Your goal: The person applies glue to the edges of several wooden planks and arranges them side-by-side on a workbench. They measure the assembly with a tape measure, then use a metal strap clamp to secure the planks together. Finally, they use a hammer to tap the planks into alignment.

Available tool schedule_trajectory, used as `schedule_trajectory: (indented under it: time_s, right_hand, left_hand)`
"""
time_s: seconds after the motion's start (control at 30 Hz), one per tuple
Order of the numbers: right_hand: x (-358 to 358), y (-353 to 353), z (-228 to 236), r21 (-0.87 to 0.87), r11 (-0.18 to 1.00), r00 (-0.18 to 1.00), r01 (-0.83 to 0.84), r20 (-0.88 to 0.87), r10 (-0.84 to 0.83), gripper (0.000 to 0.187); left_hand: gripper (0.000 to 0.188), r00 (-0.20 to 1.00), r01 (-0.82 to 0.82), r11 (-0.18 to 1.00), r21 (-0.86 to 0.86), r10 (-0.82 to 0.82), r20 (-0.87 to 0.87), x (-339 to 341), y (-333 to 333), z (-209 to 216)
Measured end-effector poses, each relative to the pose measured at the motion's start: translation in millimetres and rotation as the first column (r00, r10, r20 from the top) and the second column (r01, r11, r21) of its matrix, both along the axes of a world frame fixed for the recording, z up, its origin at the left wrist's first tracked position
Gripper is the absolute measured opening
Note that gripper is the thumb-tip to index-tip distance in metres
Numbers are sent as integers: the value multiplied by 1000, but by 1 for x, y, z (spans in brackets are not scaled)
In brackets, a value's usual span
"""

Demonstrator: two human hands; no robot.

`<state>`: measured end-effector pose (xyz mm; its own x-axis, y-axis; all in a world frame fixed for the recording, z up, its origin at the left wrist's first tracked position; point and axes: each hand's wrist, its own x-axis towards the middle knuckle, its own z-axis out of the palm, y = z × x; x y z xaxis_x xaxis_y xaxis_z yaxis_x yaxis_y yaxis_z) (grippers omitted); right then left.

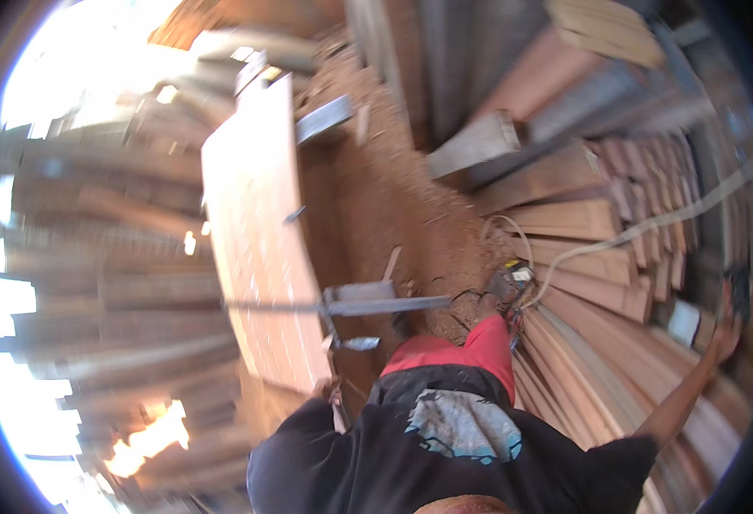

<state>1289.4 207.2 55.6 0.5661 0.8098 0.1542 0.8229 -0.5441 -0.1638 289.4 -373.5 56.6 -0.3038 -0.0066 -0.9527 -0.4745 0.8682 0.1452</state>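
A long pale wooden panel (261,248) stands at the left, with a metal bar clamp (385,305) lying across it. My left hand (327,391) is at the panel's near corner, its fingers curled over the edge. Farther along that edge sits a small metal clamp part (294,215). My right arm stretches far out to the right, above stacked boards. There my right hand (724,332) closes around a dark object (741,295), too blurred near the picture's rim to name.
Stacked planks (591,343) fill the right side, with a pale hose (651,227) running over them. A dark tool with a yellow patch (512,278) is by my leg. Brown ground (394,180) littered with chips lies between panel and stacks. Blurred timber (119,257) lines the left.
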Motion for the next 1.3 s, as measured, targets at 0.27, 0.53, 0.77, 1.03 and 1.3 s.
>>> schedule_trajectory:
  time_s: [0.27,0.53,0.77,1.03,1.3]
  right_hand:
    - [-401,-43,27,10,739,733,-673,-117,670,22]
    - [-852,-111,48,280,193,55,-941,-436,898,19]
    - [-1079,-191,46,171,5,-71,-985,-438,896,26]
    - [-1197,-201,10,56,-161,-170,-985,-385,907,25]
    - [-1307,-202,-49,26,-361,-332,-932,-458,824,21]
  left_hand:
    - [46,816,-301,695,-653,-166,-553,22,-181,-139]
    - [79,299,-746,392,538,919,-255,13,-159,-168]
    - [64,289,-678,320,662,944,-160,-4,-158,-176]
    - [51,184,-713,20,701,970,160,-9,-158,-137]
    - [50,140,-699,163,697,986,-90,0,-164,-146]
